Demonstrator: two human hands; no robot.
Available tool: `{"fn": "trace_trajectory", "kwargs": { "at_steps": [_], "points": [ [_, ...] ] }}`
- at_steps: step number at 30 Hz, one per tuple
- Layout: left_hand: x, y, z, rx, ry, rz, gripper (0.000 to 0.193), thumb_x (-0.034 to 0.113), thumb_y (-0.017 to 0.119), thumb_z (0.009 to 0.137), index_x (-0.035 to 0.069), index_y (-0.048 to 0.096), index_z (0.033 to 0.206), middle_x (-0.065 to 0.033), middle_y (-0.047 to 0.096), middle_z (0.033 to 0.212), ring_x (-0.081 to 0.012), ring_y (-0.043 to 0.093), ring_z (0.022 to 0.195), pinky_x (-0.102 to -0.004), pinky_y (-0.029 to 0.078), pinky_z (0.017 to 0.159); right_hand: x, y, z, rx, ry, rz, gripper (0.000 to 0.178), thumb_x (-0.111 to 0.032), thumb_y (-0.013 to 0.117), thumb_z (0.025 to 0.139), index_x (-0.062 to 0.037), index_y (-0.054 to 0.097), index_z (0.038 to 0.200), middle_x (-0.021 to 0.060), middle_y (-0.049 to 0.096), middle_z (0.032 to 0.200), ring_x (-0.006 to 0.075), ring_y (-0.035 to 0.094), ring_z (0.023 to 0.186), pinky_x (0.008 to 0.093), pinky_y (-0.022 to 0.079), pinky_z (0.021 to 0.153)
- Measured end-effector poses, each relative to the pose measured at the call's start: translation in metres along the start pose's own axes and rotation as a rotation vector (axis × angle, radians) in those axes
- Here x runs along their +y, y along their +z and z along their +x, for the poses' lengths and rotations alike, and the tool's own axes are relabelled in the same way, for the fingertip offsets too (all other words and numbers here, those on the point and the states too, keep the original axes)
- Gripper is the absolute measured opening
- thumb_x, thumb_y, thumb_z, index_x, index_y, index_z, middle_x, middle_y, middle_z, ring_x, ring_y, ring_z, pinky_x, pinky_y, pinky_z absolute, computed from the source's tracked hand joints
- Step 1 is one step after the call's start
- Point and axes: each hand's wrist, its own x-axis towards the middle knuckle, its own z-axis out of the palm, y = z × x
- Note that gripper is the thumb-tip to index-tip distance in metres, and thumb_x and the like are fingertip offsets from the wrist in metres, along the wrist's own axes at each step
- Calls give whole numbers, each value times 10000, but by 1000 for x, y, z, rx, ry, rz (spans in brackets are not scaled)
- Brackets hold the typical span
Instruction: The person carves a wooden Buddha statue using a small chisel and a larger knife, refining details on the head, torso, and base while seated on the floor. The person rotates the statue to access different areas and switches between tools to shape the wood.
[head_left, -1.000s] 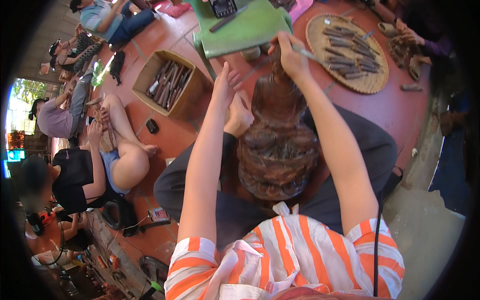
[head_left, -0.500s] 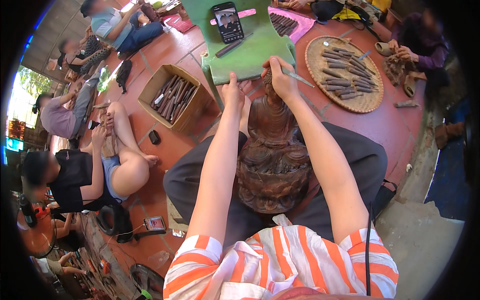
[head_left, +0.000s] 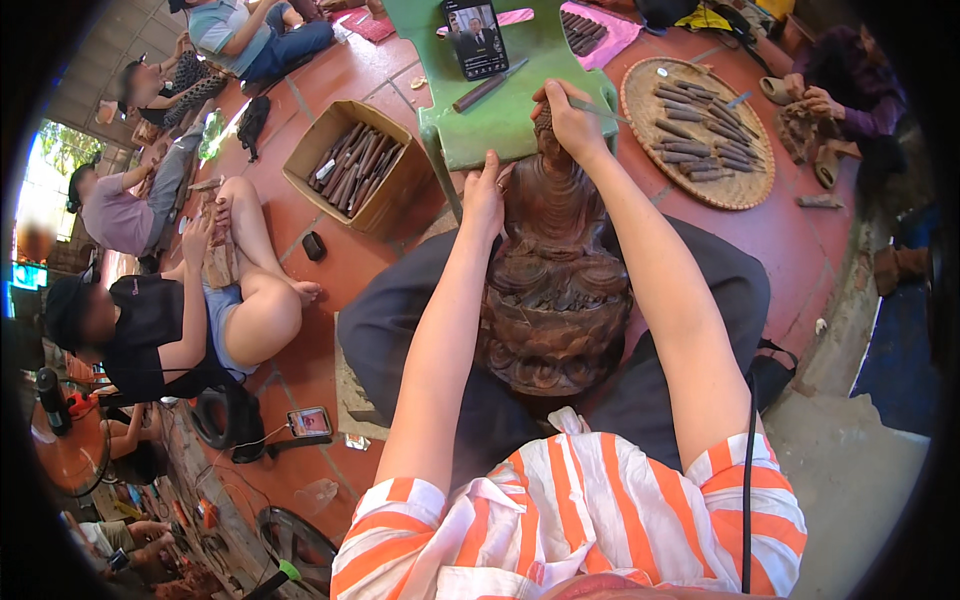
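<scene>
A dark carved wooden statue (head_left: pixel 555 290) of a seated figure stands on a tiered base between my crossed legs. My right hand (head_left: pixel 575 125) is closed at the statue's head around a slim carving tool (head_left: pixel 600 108); its grey metal part sticks out to the right, and the rest is hidden in the fingers. My left hand (head_left: pixel 484 196) rests against the statue's upper left side with its thumb up. Its other fingers curl behind and are mostly hidden. Just beyond both hands is a green plastic stool (head_left: pixel 520 135), which bears a phone (head_left: pixel 475 40) and a dark-handled chisel (head_left: pixel 488 86).
A round woven tray (head_left: pixel 715 195) of several chisels lies at the right. At the left, a cardboard box (head_left: pixel 400 190) holds more tools. A person (head_left: pixel 150 320) sits at the left holding a wooden carving; another person (head_left: pixel 850 100) works far right. A charging phone (head_left: pixel 309 421) lies on the tiles.
My view has shifted slightly, with the stool and tray now higher and farther right. The carving tool now lies at a flatter angle in my right hand. The stool phone's screen shows another picture.
</scene>
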Motion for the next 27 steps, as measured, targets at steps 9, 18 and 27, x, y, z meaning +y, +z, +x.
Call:
{"fn": "trace_trajectory", "kwargs": {
  "at_steps": [9, 18, 27],
  "points": [
    [5, 12, -33, -146, 18, 767, 724, 340, 770, 806, 27, 458, 1380, -126, 624, 1214, -208, 573, 1130, -323, 410, 1003, 3, 2, 1, -21, -41, -48, 442, -336, 428, 996, 29, 656, 898, 105, 693, 715, 170, 649, 685, 292, 504, 674],
    [-8, -10, -34, 21, 134, 777, 643, 482, 776, 768, -55, 631, 1090, -161, 698, 1032, -230, 661, 981, -331, 483, 880, -10, 5, 1, 66, -250, -106, 343, -250, 584, 952, 47, 646, 1111, 83, 696, 933, 136, 633, 851, 223, 475, 766],
    [-16, -29, -36, -4, 167, 690, 598, 459, 776, 801, -20, 633, 1129, -82, 690, 1028, -158, 613, 951, -296, 465, 874, -64, -67, -164, 341, 261, 280, 378, -290, 458, 1013, 4, 676, 1108, 82, 713, 885, 151, 636, 763, 263, 487, 725]
  ]
}}
